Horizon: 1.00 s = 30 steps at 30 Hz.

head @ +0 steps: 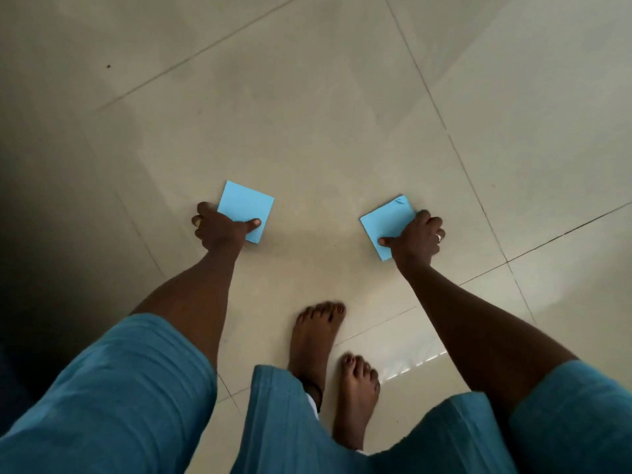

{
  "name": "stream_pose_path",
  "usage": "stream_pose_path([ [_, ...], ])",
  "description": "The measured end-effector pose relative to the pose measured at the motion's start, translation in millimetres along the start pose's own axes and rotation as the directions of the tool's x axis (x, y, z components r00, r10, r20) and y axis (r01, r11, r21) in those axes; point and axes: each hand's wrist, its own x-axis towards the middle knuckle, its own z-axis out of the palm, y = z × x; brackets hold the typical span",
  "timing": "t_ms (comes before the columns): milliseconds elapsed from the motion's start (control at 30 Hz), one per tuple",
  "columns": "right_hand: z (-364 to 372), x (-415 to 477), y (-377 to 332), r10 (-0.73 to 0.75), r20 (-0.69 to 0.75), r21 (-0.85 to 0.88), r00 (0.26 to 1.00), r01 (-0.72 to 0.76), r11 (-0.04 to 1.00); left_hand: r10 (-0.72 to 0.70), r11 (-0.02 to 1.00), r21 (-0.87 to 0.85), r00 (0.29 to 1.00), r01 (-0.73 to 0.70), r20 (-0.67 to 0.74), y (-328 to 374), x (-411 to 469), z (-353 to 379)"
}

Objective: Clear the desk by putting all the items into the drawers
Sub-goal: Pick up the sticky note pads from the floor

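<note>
Pale, glossy floor tiles (307, 97) with thin dark grout lines fill your view. Your left hand (219, 229) pinches the left blue pad (244, 205), a flat paper square, with your thumb on its smooth, blank face. Your bare feet (316, 336) stand between. Your right hand (417, 236) grips the right blue pad (384, 222), also square, with a small unreadable pen stroke near its far corner.

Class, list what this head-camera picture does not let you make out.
1. The desk and drawers: outside the head view's frame.
2. A corner of the left blue pad: covered by the left hand.
3. An edge of the right blue pad: covered by the right hand; its dark mark is too small to read.
</note>
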Motion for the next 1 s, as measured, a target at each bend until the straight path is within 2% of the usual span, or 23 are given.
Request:
stream_pose_path([
  [100,-7.3,11.3,-0.1,0.091,0.088,0.059,0.992,-0.097,0.994,-0.007,0.999,-0.032,0.998,0.009,0.058,2.9,6.3,-1.2],
  [233,-20.9,7.2,3.1,0.043,0.163,0.204,0.986,-0.076,0.976,0.044,0.999,0.002,0.996,-0.044,0.071,8.1,-12.1,-6.7],
  [300,-36.5,-5.9,8.4,0.000,0.189,0.333,0.982,-0.064,0.941,0.051,0.997,-0.070,0.993,-0.043,0.106,13.9,-39.3,-11.8],
  [433,-87.9,-50.3,22.0,0.066,0.236,0.549,0.969,-0.189,0.814,0.015,0.937,-0.339,0.956,0.088,0.292,27.3,-111.9,-25.5],
  [600,-174.1,-103.7,46.4,0.196,0.252,0.751,0.948,-0.319,0.578,0.009,0.912,-0.378,0.911,0.162,0.413,72.4,-214.6,-45.5],
  [767,-290.2,-156.5,87.1,0.263,0.211,0.817,0.942,-0.317,0.482,0.167,0.935,-0.355,0.855,0.021,0.491,136.2,-334.6,-89.7],
  [867,-370.7,-196.0,120.3,0.352,0.182,0.864,0.918,-0.320,0.389,0.244,0.947,-0.312,0.810,-0.080,0.533,170.4,-406.4,-126.6],
  [1000,-462.8,-241.1,176.2,0.454,0.116,0.948,0.884,-0.235,0.215,0.413,0.906,-0.186,0.700,-0.380,0.583,219.4,-490.4,-150.9],
])
